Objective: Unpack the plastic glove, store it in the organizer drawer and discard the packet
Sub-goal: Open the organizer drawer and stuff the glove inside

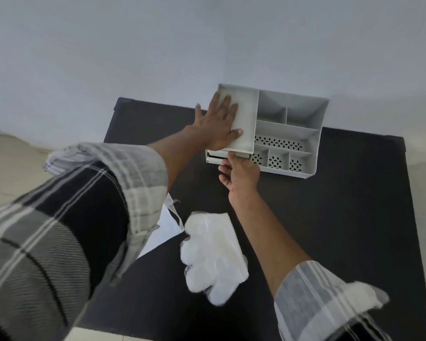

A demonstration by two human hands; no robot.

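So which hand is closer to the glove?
Right. The right hand is at the drawer front, just beyond the glove; the left hand rests farther away atop the organizer.

A black table (330, 217) stands against a pale wall (158, 45).

You are seeing the organizer (290, 134) sitting at the table's (354, 217) far edge, the glove (212, 254) lying nearer you, the packet (165, 230) just left of it.

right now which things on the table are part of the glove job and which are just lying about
Part of the job:
plastic glove
empty packet
organizer
its drawer
both hands, left, right

Just lying about:
folded cloth
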